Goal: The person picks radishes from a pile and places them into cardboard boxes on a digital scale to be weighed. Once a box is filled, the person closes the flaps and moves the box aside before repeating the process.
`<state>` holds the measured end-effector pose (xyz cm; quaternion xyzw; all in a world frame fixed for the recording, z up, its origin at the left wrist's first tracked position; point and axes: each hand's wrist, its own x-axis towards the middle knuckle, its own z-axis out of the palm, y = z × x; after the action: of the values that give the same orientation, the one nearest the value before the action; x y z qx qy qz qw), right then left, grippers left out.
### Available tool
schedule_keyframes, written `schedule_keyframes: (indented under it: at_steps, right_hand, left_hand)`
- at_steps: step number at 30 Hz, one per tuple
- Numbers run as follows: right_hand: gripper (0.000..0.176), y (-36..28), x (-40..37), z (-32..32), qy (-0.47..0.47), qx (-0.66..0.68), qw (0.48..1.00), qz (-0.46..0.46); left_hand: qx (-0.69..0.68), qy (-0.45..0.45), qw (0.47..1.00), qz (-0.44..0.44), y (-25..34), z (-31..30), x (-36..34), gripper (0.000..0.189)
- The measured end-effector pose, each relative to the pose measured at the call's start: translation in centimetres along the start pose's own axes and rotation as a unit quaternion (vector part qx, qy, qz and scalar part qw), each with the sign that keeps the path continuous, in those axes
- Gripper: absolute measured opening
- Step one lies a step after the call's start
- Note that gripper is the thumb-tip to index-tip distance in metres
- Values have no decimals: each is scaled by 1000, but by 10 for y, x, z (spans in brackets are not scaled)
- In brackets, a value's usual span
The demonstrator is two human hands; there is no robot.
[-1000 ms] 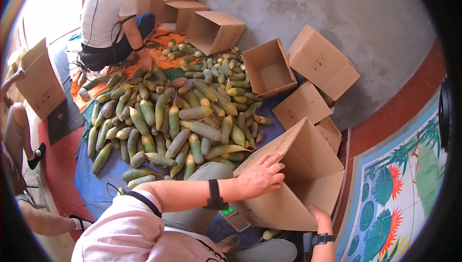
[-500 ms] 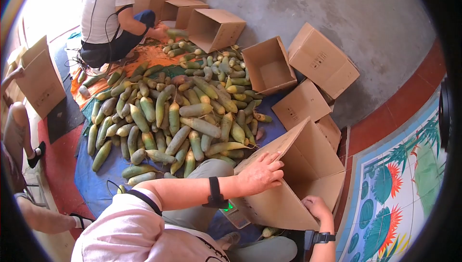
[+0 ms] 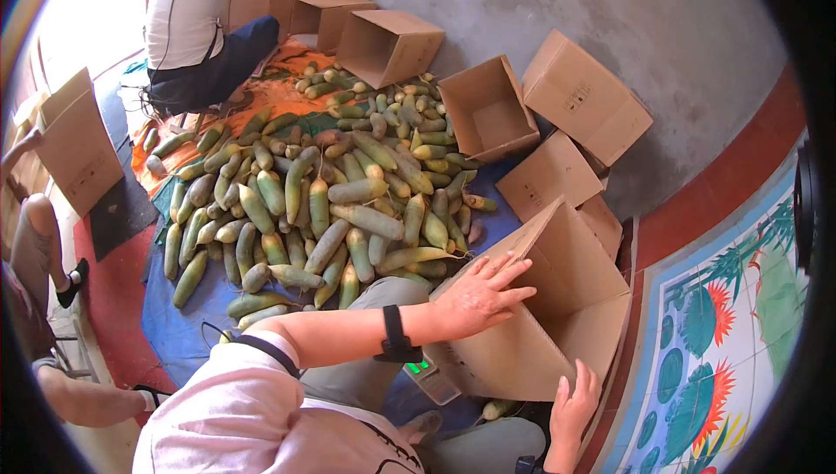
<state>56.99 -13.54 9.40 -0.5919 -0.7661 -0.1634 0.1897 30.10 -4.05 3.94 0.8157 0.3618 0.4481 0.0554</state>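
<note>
An open cardboard box stands tilted in front of me, its opening facing up and to the right. My left hand lies flat along the box's near left side, fingers spread. By the lower right corner of the box is my right hand, palm toward the box and fingers apart, holding nothing. A digital scale with a green display shows partly under the box. The inside of the box that I can see holds nothing. Beyond my knee lies a large heap of green radishes.
Several open boxes stand behind the heap and to the right. A co-worker crouches at the back left. Another person's legs are at the left edge, beside an upright box. A painted tile panel lies at right.
My right hand has come off the box's edge and opened. My left hand's fingers have spread. The box has shifted slightly, and the co-worker's arm has moved up from the radishes to a box.
</note>
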Motion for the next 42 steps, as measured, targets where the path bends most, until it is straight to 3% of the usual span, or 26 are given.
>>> schedule_keyframes:
  at_steps: [1,2,4,5,7,8,9,12,15,16,18,22,30,39,42]
  right_hand:
    - [21,1,-7,1,66,-73,995,-33]
    - [21,2,-16,-1,65,-73,995,-31]
    - [40,4,-36,-9,36,-27,997,63]
    - [40,8,-45,-10,35,-26,997,65]
    - [43,16,-59,-11,73,-72,993,57]
    - [31,10,-61,-11,125,-86,987,51]
    - [36,12,-62,-19,149,-75,986,22]
    - [34,17,-88,-13,128,-81,987,53]
    - [34,29,-115,2,87,-84,990,71]
    - [33,33,-122,7,54,-90,991,81]
    - [31,32,-131,12,6,-91,990,106]
    - [30,39,-144,28,28,-67,982,177]
    - [28,39,-138,28,-20,-68,981,178]
    - [26,35,-129,31,-39,-62,983,170]
    - [26,39,-130,33,-42,-61,984,165]
  left_hand:
    - [-1,-2,1000,0,-2,-5,-4,54]
    - [-8,12,1000,-21,-4,-12,-9,59]
    - [8,49,998,-44,-18,-18,-24,69]
    - [24,66,996,-54,-31,-20,-34,70]
    - [35,72,990,-118,-55,-28,-57,65]
    - [55,66,984,-157,-71,-26,-74,65]
    - [78,50,976,-198,-89,-24,-93,62]
    - [134,40,953,-270,-136,-23,-154,53]
    - [137,-33,912,-385,-167,-23,-211,51]
    - [134,-65,872,-465,-171,-25,-222,53]
    - [144,-90,843,-511,-193,-20,-257,54]
    - [185,-179,756,-602,-201,-28,-298,54]
    - [218,-203,702,-647,-216,-24,-351,53]
    - [355,-304,658,-590,-227,-39,-359,49]
    - [297,-278,638,-653,-231,-48,-374,32]
